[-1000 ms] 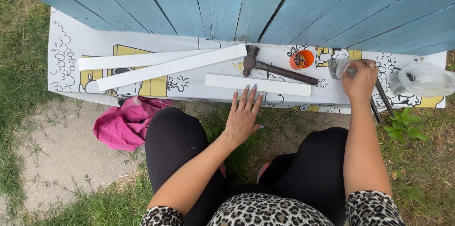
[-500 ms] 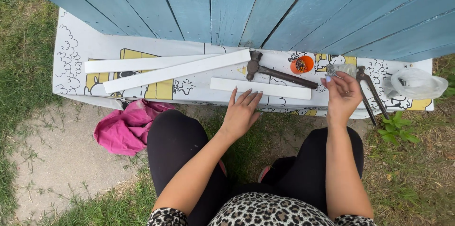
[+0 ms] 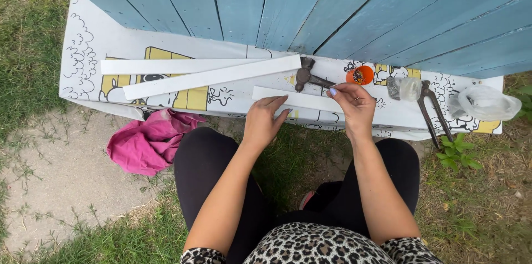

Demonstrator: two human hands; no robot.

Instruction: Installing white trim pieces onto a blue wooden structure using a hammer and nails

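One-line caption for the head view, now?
Both hands, left and right, rest on a white strip beside a hammer.

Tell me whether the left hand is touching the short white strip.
Touching. The head view shows the left hand with its fingertips resting on the short white strip, with no gap visible.

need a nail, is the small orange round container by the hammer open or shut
Open: the small orange round container shows dark contents from above, with no lid on it.

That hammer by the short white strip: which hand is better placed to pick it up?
Probably the right hand. It sits at the strip's right end, almost touching the hammer handle. The left hand rests flat on the strip, farther away.
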